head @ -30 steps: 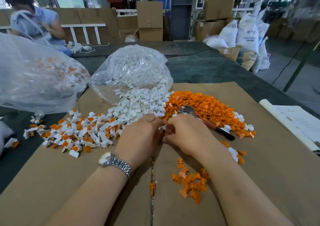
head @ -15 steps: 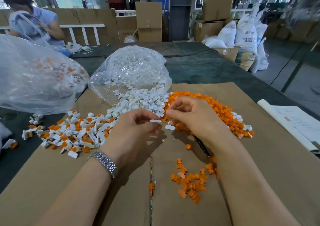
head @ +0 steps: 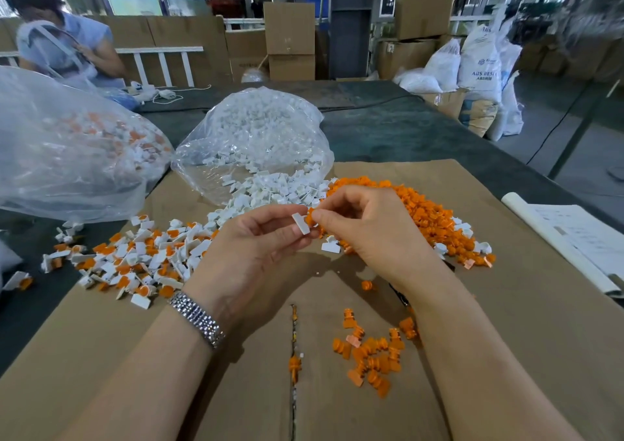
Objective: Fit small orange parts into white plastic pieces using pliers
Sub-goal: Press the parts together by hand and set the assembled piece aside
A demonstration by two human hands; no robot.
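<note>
- Nearest: small cluster of loose orange parts [head: 368, 356] lies on the cardboard sheet [head: 523, 339] between the forearms; a dark tool handle, likely the pliers [head: 400, 297], shows only partly under the right wrist, untouched.
- Both hands are now lifted off the sheet; a second ago they were pressed down at the pile edge with the pliers lying just beyond.
- Left hand [head: 250, 251] pinches one white piece [head: 301, 223] between thumb and fingertips.
- Right hand [head: 368, 234] pinches one orange part [head: 311, 213] and brings it against the white piece; the two touch.
- Judgement: pick-up is done, hand-seating is under way; pliers press probably follows.
- Left: finished white-and-orange pieces [head: 135, 258] heaped.
- Beyond: orange pile [head: 429, 214], then open bag of white pieces [head: 256, 140].
</note>
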